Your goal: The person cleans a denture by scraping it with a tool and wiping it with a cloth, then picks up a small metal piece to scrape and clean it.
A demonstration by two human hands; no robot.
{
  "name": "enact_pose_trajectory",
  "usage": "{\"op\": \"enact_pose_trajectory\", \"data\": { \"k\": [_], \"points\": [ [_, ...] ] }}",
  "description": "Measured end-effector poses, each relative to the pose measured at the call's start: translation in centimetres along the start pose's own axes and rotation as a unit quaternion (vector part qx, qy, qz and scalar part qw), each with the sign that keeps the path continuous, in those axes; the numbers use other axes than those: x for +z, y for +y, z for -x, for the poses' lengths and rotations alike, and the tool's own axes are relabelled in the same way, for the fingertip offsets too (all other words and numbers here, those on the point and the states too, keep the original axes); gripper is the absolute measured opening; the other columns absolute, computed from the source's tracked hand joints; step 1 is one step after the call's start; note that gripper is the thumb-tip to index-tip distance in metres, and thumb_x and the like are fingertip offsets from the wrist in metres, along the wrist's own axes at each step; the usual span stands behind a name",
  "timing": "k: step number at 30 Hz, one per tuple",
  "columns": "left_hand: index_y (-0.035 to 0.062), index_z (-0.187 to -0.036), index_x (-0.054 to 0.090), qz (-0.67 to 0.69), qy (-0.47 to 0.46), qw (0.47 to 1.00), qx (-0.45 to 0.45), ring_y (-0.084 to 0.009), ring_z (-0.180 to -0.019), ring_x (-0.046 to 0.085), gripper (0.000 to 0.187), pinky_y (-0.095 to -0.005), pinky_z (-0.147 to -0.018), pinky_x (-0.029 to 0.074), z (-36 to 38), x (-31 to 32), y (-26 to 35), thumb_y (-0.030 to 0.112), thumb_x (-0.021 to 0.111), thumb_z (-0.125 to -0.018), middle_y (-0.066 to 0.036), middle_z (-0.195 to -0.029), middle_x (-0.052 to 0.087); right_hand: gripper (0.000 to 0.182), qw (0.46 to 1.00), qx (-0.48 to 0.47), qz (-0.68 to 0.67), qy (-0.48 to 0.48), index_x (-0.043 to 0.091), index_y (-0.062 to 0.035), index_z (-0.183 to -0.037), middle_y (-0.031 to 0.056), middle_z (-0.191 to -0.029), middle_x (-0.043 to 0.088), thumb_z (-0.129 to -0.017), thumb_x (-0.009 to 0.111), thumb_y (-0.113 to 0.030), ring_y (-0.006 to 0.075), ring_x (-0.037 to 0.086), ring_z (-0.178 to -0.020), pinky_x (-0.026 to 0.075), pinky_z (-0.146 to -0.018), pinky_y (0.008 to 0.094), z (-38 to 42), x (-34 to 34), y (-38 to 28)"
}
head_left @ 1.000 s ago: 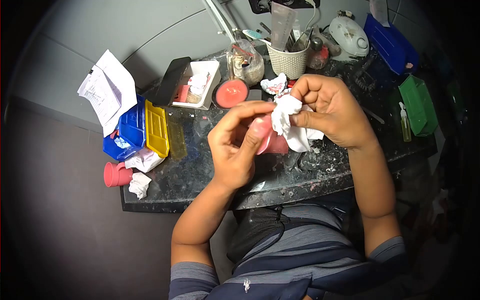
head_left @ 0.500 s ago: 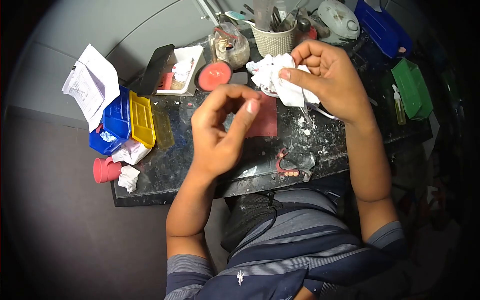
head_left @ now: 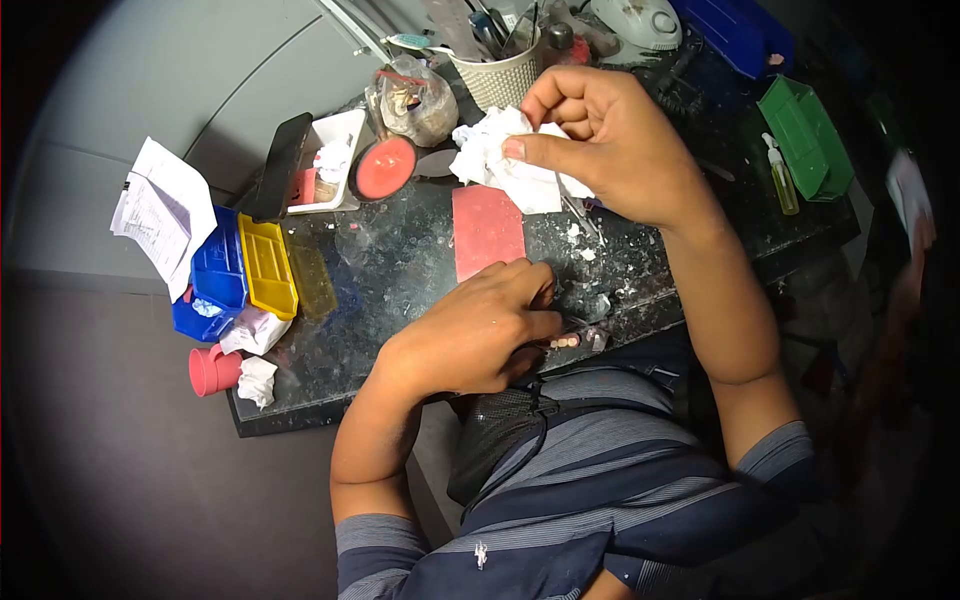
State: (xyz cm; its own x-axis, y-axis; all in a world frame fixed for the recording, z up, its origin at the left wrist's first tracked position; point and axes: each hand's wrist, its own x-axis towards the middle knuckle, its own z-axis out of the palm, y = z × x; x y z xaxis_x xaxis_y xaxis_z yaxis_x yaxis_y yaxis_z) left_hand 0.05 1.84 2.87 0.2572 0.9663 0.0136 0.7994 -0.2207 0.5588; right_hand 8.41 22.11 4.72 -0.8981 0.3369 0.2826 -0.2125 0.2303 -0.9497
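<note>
My left hand point(head_left: 475, 330) is at the bench's near edge, knuckles up, fingers curled down onto a partial denture point(head_left: 565, 341). Only a few of its tooth-coloured teeth and a bit of pink show; the fingertips and the rest are hidden. A clear piece point(head_left: 596, 339) lies just right of it. Higher up, my right hand point(head_left: 610, 140) pinches a crumpled white tissue point(head_left: 530, 185) between thumb and fingers. A flat pink wax sheet point(head_left: 487, 235) lies on the bench between the two hands.
A round dish of pink wax point(head_left: 385, 168), a white box point(head_left: 348, 130) with a dark lid, and a woven cup of tools point(head_left: 500, 82) stand behind. Blue point(head_left: 217, 255), yellow point(head_left: 267, 268) and green point(head_left: 808, 140) bins flank the bench. A pink mug point(head_left: 212, 370) sits at left.
My left hand has come down from mid-air to the denture at the near edge, turning knuckles up and covering part of it. My right hand still pinches the tissue. The view has shifted slightly.
</note>
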Motion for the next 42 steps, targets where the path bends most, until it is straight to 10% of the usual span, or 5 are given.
{"op": "enact_pose_trajectory", "data": {
  "k": [12, 18, 25, 31, 42],
  "points": [
    [-0.0048, -0.102, 0.061, -0.003, 0.036, 0.999, -0.001, -0.0335, -0.098, 0.055, 0.030, -0.0379, -0.086, 0.048, 0.0, -0.2, -0.7, -0.001, 0.067, -0.072, -0.016, -0.102, 0.051, 0.017, 0.998, -0.010, -0.049, -0.035, 0.058, -0.0007, -0.096, 0.0061, -0.087, 0.069, -0.087, 0.072, -0.003, 0.0058, 0.065, -0.077, 0.050, -0.065, 0.0186, -0.1, -1.1, 0.4],
    [-0.0066, -0.104, 0.054, -0.050, 0.323, 0.944, -0.046, -0.0254, -0.084, 0.055, 0.040, -0.0324, -0.078, 0.052, 0.4, -1.7, -1.2, -0.021, 0.058, -0.067, -0.016, -0.103, 0.044, 0.035, 0.982, 0.020, -0.093, -0.162, 0.058, 0.0021, -0.118, 0.0126, -0.093, 0.073, -0.088, 0.072, -0.008, 0.0113, 0.068, -0.081, 0.053, -0.068, 0.0223, 0.3, -1.5, -0.7],
    [-0.0049, -0.107, 0.056, -0.167, 0.390, 0.904, -0.041, -0.0272, -0.089, 0.052, 0.034, -0.0349, -0.079, 0.049, 0.3, -0.9, -1.8, -0.015, 0.065, -0.076, -0.017, -0.100, 0.049, 0.020, 0.983, -0.021, -0.051, -0.174, 0.066, 0.0029, -0.098, 0.0069, -0.086, 0.070, -0.083, 0.076, -0.007, 0.0089, 0.062, -0.083, 0.050, -0.079, 0.0266, 0.6, 1.5, 0.7],
    [-0.0041, -0.109, 0.058, 0.336, 0.502, 0.788, -0.118, -0.0074, -0.075, 0.059, 0.017, -0.0209, -0.062, 0.048, -0.2, 0.2, -1.4, 0.007, 0.062, -0.097, -0.007, -0.092, 0.063, 0.010, 0.996, -0.052, 0.040, -0.061, 0.073, 0.0018, -0.084, 0.0103, -0.077, 0.073, -0.074, 0.071, 0.004, 0.0110, 0.067, -0.072, 0.053, -0.067, 0.0295, 1.1, 1.7, -1.2],
    [-0.0031, -0.102, 0.061, 0.317, 0.509, 0.778, -0.188, -0.0032, -0.063, 0.054, 0.013, -0.0192, -0.052, 0.043, -0.7, 0.6, -1.0, 0.010, 0.057, -0.100, -0.002, -0.081, 0.063, 0.020, 0.987, -0.117, 0.099, -0.050, 0.073, 0.0030, -0.101, 0.0125, -0.098, 0.072, -0.082, 0.069, 0.004, 0.0131, 0.068, -0.084, 0.055, -0.073, 0.0270, 0.5, 1.6, -0.1]
  ]
}}
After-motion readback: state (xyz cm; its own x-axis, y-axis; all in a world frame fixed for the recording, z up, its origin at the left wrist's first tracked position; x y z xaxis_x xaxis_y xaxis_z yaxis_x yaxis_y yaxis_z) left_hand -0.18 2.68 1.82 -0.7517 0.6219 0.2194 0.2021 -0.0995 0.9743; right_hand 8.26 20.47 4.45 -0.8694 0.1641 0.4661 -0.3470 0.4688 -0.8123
